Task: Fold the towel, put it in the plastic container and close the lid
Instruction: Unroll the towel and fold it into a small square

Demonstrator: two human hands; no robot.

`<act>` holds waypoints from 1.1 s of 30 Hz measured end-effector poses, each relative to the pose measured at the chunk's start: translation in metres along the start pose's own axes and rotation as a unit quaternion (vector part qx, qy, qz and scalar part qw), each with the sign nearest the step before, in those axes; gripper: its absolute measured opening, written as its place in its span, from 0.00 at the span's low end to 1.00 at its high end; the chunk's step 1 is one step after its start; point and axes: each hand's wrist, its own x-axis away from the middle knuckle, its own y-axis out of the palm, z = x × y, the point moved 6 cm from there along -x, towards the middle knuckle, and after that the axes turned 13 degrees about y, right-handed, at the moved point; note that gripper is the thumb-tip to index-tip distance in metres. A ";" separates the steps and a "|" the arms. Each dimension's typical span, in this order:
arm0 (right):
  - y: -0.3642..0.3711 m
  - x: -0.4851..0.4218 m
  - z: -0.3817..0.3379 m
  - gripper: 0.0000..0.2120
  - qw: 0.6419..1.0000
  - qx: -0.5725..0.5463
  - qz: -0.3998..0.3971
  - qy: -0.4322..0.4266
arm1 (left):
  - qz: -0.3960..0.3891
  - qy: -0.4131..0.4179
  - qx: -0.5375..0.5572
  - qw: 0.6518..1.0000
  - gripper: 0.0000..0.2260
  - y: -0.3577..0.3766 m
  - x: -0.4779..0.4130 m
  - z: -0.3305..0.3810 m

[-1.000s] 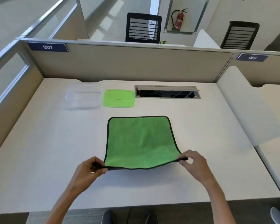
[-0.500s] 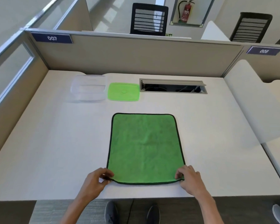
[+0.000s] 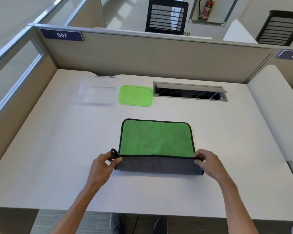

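Note:
A green towel point(image 3: 156, 138) with black trim lies in the middle of the white desk point(image 3: 49, 157). Its near edge is lifted and turned over away from me, showing a grey underside point(image 3: 157, 165). My left hand point(image 3: 102, 164) pinches the near left corner, where a black hanging loop sticks up. My right hand point(image 3: 208, 162) pinches the near right corner. A clear plastic container point(image 3: 98, 90) stands open at the back left of the desk. Its green lid point(image 3: 135, 95) lies flat just to the right of it.
A cable slot with a raised grey flap point(image 3: 189, 92) is set into the desk behind the towel. Beige partition walls point(image 3: 142, 54) close the back and left. A white divider point(image 3: 274, 112) bounds the right side. My shoes show below the desk's front edge.
Both hands laid the towel flat near the front edge, then lifted its near edge and carried it away from me, which turned the grey underside up.

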 end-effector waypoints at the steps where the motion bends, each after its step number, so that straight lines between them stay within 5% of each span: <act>1: -0.005 -0.008 -0.006 0.13 1.000 -0.021 0.013 -0.003 | 0.008 0.002 -0.005 1.000 0.04 0.000 -0.012 0.003; 9: -0.023 -0.071 -0.048 0.07 0.987 -0.144 0.065 -0.002 | 0.051 -0.026 0.037 0.998 0.07 0.007 -0.100 0.015; 21: -0.011 -0.146 -0.083 0.06 0.981 -0.165 0.097 0.018 | 0.037 -0.103 0.005 0.994 0.09 0.039 -0.181 -0.019; 33: 0.006 -0.163 -0.079 0.08 0.973 -0.181 0.128 0.062 | 0.011 -0.060 -0.104 0.993 0.10 0.051 -0.206 -0.020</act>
